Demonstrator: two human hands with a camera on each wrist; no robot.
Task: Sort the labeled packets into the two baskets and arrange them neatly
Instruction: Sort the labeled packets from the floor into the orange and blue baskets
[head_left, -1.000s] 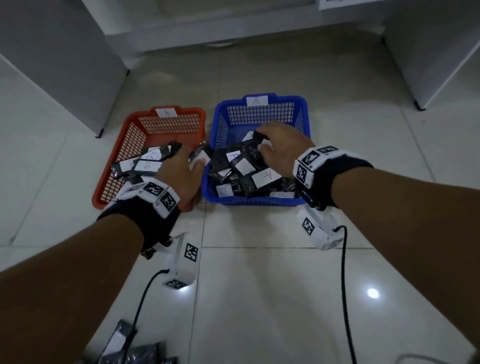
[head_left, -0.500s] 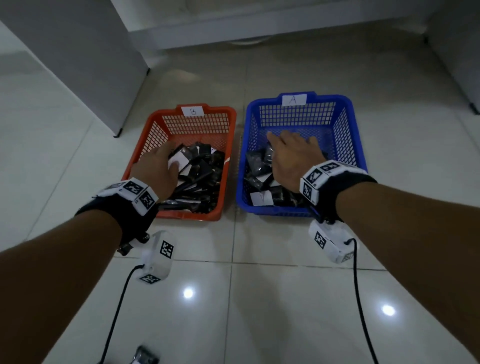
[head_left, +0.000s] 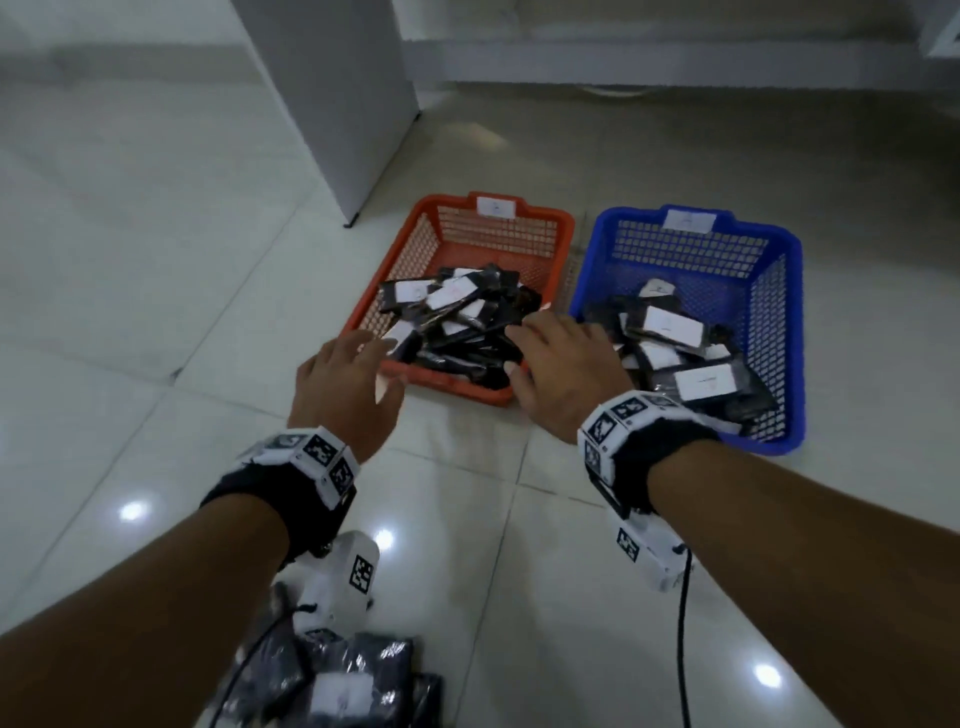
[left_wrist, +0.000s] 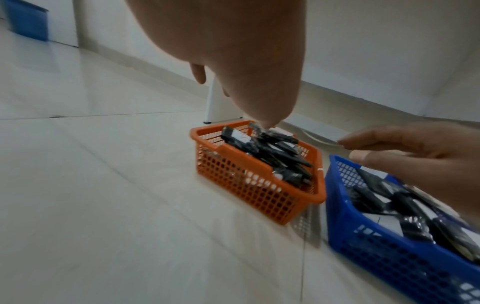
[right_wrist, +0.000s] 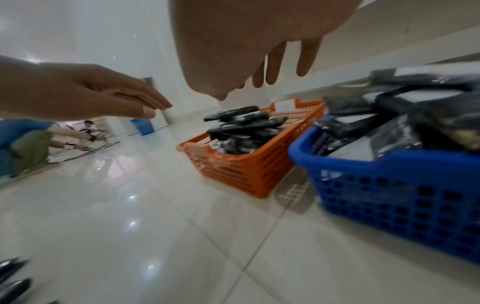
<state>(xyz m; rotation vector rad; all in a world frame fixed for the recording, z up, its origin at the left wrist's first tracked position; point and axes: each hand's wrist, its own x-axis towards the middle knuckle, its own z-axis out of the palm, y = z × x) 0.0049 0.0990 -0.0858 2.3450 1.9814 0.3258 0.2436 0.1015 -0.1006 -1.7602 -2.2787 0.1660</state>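
An orange basket (head_left: 545, 218) and a blue basket (head_left: 779, 249) stand side by side on the floor. Each holds a loose heap of black packets with white labels, one heap in the orange basket (head_left: 457, 322) and one in the blue basket (head_left: 691, 353). My left hand (head_left: 343, 384) hovers above the floor at the orange basket's near left corner, fingers straight, holding nothing. My right hand (head_left: 561, 369) hangs over the gap between the baskets' near ends, fingers spread and empty. The wrist views show the same: left hand (right_wrist: 103, 92), right hand (left_wrist: 415, 148), orange basket (left_wrist: 246, 185), blue basket (right_wrist: 389, 195).
More black packets (head_left: 337, 675) lie on the white tiled floor near my left forearm. A grey cabinet (head_left: 337, 104) stands behind the orange basket on the left. A person (right_wrist: 23, 144) sits on the floor far off in the right wrist view.
Both hands have come out of the baskets and back toward me, the right one shifting left. They were resting on the packet heaps; now they hover empty. The view swung left.
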